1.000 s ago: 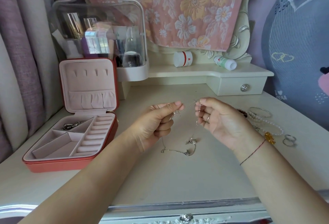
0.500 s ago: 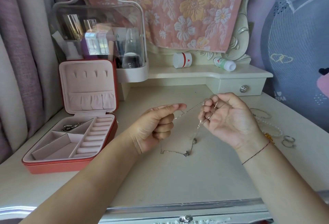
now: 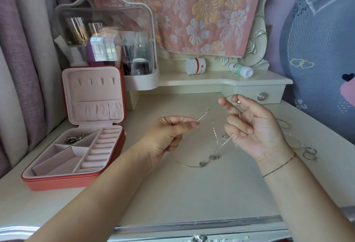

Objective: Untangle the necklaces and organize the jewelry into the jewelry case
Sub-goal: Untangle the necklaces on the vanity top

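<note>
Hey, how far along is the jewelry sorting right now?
Done: one silver piece lies in the jewelry case's back-left compartment. In hand: the left hand and right hand pinch the tangled necklaces, holding strands spread; the strands cross, pendants resting on the table. Left: finish untangling, then store the necklaces, the bangle, pearl bracelet and rings lying at the right.

Bracelets [image 3: 296,142] partly behind R hand [image 3: 255,126]; chain [image 3: 203,116] crossings too fine.
</note>
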Demonstrator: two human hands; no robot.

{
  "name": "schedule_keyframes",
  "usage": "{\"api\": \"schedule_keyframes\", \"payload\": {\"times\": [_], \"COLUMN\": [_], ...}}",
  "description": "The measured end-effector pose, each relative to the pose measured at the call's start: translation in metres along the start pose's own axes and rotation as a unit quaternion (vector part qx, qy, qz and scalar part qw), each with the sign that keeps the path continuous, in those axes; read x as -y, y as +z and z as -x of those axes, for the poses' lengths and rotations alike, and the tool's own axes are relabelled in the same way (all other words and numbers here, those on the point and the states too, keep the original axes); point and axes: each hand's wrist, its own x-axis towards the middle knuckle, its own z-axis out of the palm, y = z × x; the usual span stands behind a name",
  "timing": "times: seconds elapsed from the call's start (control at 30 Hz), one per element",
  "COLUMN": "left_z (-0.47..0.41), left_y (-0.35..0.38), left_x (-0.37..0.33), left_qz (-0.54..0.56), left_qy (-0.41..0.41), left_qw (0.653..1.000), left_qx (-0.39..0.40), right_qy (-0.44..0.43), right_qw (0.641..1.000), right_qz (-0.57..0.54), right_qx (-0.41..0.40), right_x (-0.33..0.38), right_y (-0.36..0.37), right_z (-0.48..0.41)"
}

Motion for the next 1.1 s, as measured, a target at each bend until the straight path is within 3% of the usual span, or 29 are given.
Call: {"api": "schedule_keyframes", "payload": {"times": [0.2,0.33,0.43,0.53,0.6,0.77,1.1], "left_z": [0.001,0.002,0.002,0.003,0.003,0.003,0.004], "left_y": [-0.001,-0.002,-0.002,-0.002,-0.001,0.000,0.002], "left_x": [-0.004,-0.004,-0.005,-0.004,-0.005,-0.004,-0.004], "left_qz": [0.063,0.082,0.082,0.076,0.069,0.042,0.010], "left_qy": [0.008,0.024,0.035,0.044,0.047,0.046,0.074], "left_qw": [0.998,0.996,0.995,0.996,0.996,0.998,0.997], "left_qx": [0.016,0.029,0.033,0.032,0.030,0.022,0.023], "right_qy": [-0.037,-0.030,-0.020,-0.084,-0.118,-0.116,-0.113], "right_qw": [0.999,0.999,0.985,0.912,0.874,0.870,0.885], "right_qz": [-0.032,-0.020,0.155,0.389,0.466,0.478,0.452], "right_qx": [0.016,-0.015,-0.071,-0.100,-0.065,0.015,0.017], "right_x": [0.005,0.004,-0.004,-0.016,-0.021,-0.025,-0.031], "right_y": [-0.003,-0.002,0.003,0.009,0.011,0.010,0.008], "right_z": [-0.002,-0.002,-0.003,-0.001,0.002,0.003,-0.001]}}
